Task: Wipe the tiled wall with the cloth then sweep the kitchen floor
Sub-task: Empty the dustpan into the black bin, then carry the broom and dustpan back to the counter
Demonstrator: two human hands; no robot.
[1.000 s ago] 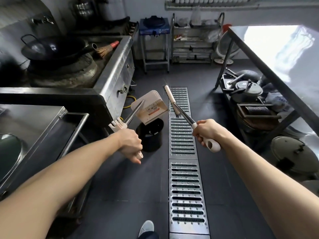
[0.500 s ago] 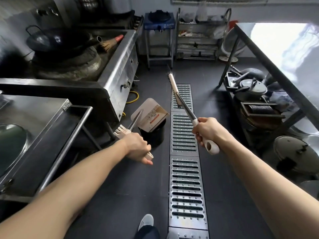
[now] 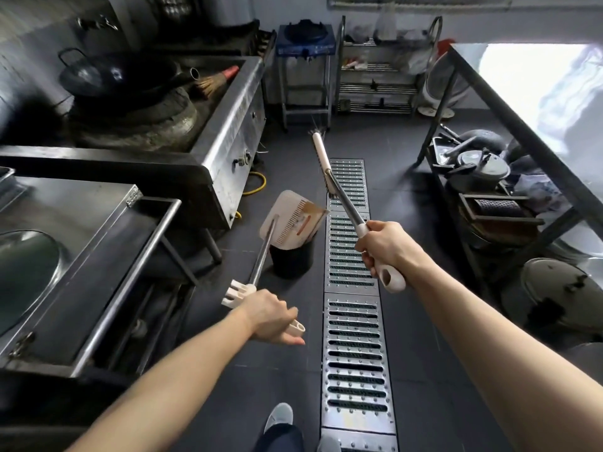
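My right hand [image 3: 386, 247] grips the white handle of a long broom [image 3: 339, 194], whose metal shaft points away from me with its white head raised above the dark floor [image 3: 248, 402]. In my left hand [image 3: 270, 318] is the handle end of a beige dustpan [image 3: 292, 220]; its shaft runs up and away, and the pan hangs tilted over a black bin [image 3: 292, 259]. No cloth is in view.
A steel drain grate [image 3: 354, 337] runs down the middle of the floor. A wok stove [image 3: 225, 125] and steel counter [image 3: 81, 256] line the left. A steel table [image 3: 535, 132] with pots beneath stands on the right, racks [image 3: 378, 79] at the back. My shoe [image 3: 279, 415] shows below.
I have stepped forward along the grate. The broom head has swung farther away and up the floor, and the dustpan has shifted slightly right over the bin.
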